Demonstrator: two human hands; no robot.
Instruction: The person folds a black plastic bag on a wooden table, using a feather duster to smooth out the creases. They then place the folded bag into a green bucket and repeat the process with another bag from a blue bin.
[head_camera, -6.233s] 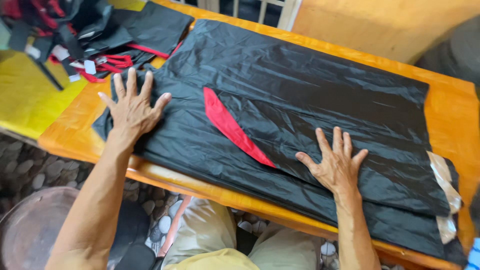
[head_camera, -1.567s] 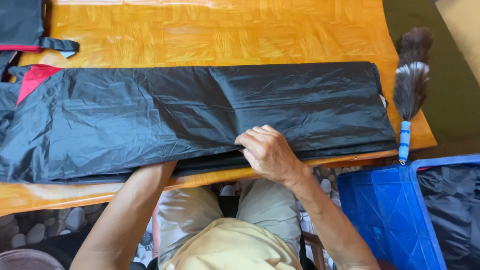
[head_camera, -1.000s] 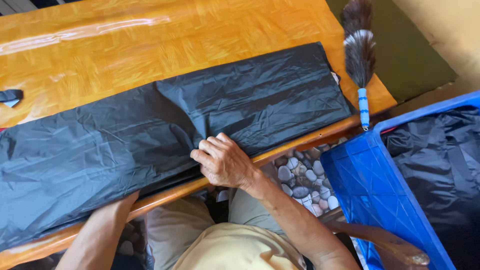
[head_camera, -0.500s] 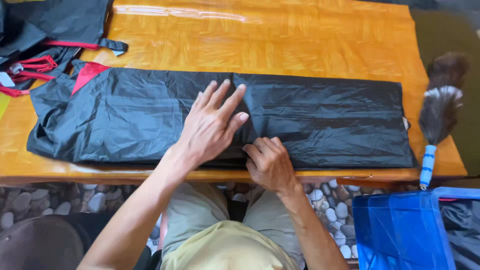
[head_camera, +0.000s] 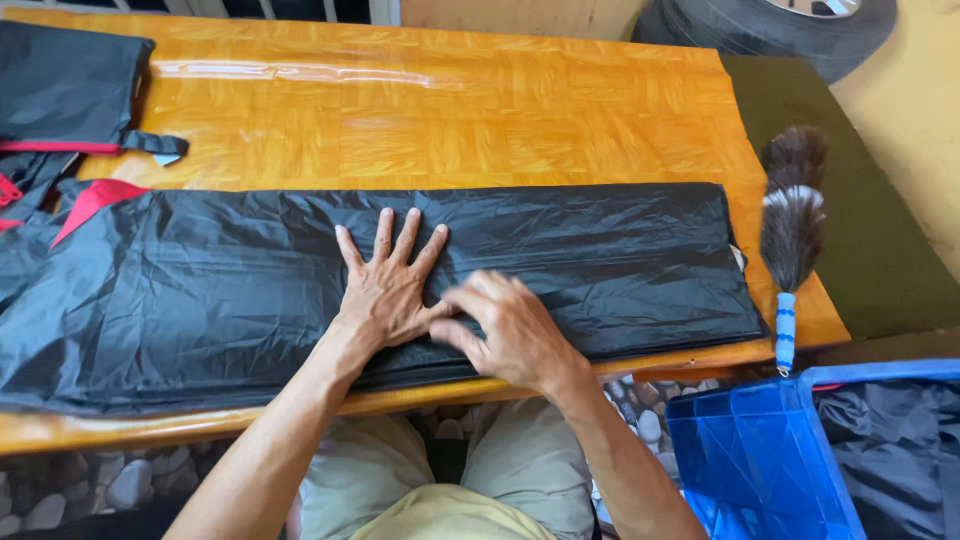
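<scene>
A long folded black garment of thin shiny cloth (head_camera: 600, 260) lies along the front edge of the wooden table (head_camera: 450, 110), with a red panel (head_camera: 90, 200) showing at its left end. My left hand (head_camera: 390, 285) lies flat on the middle of the cloth, fingers spread. Just to its right, my right hand (head_camera: 510, 330) rests on the cloth with fingers curled, touching the left hand's thumb side. It is blurred, so whether it pinches the cloth is unclear.
More black and red cloth (head_camera: 70, 90) is piled at the table's far left. A feather duster with a blue handle (head_camera: 790, 240) lies at the right edge. A blue crate (head_camera: 760, 460) holding black cloth stands on the floor at lower right. A tyre (head_camera: 770, 25) leans behind.
Since six seconds ago the wide cloth has become a narrow long strip. In the last half second my left hand settled flat on the cloth's middle and my right hand slid beside it.
</scene>
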